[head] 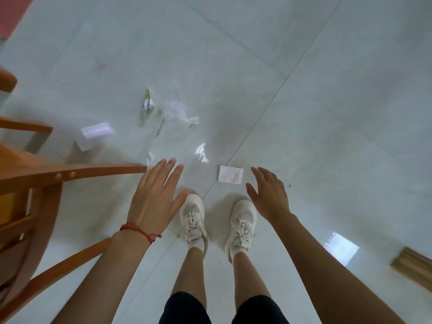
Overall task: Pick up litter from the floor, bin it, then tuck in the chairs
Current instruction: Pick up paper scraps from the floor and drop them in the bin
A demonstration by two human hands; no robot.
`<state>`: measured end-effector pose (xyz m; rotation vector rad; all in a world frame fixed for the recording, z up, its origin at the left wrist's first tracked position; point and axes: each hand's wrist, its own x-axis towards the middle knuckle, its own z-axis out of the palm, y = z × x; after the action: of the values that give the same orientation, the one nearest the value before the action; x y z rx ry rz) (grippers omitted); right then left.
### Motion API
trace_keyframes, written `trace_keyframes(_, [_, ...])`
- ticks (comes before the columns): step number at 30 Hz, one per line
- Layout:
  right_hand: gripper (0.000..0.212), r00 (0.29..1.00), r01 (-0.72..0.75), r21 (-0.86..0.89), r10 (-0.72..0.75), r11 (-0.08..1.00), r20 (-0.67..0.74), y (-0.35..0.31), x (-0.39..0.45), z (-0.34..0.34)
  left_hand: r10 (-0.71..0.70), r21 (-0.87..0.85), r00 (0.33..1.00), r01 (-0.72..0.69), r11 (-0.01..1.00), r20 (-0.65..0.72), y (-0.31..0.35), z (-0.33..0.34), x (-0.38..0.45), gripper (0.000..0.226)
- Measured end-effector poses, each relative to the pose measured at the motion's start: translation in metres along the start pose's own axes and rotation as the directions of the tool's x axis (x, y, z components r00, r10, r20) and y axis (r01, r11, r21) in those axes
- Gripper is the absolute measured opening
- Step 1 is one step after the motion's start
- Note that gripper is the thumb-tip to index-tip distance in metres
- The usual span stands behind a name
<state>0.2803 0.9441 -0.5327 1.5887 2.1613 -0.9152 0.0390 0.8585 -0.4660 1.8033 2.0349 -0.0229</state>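
Head view looks straight down at litter scattered on the pale tiled floor (pixel 304 101). Nearest is a small card (pixel 231 174), lying flat just ahead of the white shoes (pixel 194 216) and between the two hands. Beyond it sit a clear wrapper scrap (pixel 202 152), a crumpled clear wrapper (pixel 177 113) with a small sachet (pixel 147 101) beside it, and farther left a white paper (pixel 97 133) close to the chair (pixel 42 178). No bin is in view

Left hand (pixel 155 195) hovers with fingers spread and straight, gripping nothing; right hand (pixel 268 195) is likewise open and empty, just right of the card. Neither touches any litter yet, so the pickup looks not yet begun

Risks from here, as judgement: the card lies flush on a glossy tile, so fingertips may slide over it or push it along rather than lift it; an edge would need catching with a nail. The clear wrappers are hard to tell from glare on the floor, and one could easily be missed. They are light, so a quick reach may waft them away. The white paper lies near the chair's legs, where a reaching arm could knock the frame. A blurred wooden piece (pixel 413 265) lies at the right edge; what it is cannot be told. Bending low near the chair rail by the left hand also risks a bump
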Motion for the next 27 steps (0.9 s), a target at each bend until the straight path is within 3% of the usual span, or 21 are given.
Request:
trace_keyframes(9, [0.046,0.999,0.009,-0.036,-0.011,0.999,-0.048,0.048,0.118,0.149,-0.008,0.007,1.000,0.008,1.000,-0.010,-0.064,0.146,0.043,0.065])
trace_keyframes(15, [0.053,0.998,0.041,-0.165,-0.048,0.985,-0.039,0.071,0.160,0.213,-0.014,0.012,1.000,0.014,1.000,0.007,-0.090,0.209,0.064,0.061])
trace_keyframes(19, [0.047,0.988,0.074,-0.229,-0.102,0.970,-0.113,0.087,0.172,0.231,-0.002,0.011,1.000,0.001,1.000,0.020,-0.092,0.234,0.070,0.063])
trace_keyframes(27, [0.014,0.971,0.108,0.006,-0.104,0.994,-0.217,0.082,0.165,0.204,-0.025,-0.011,0.999,0.025,1.000,0.023,-0.076,0.221,0.081,0.065])
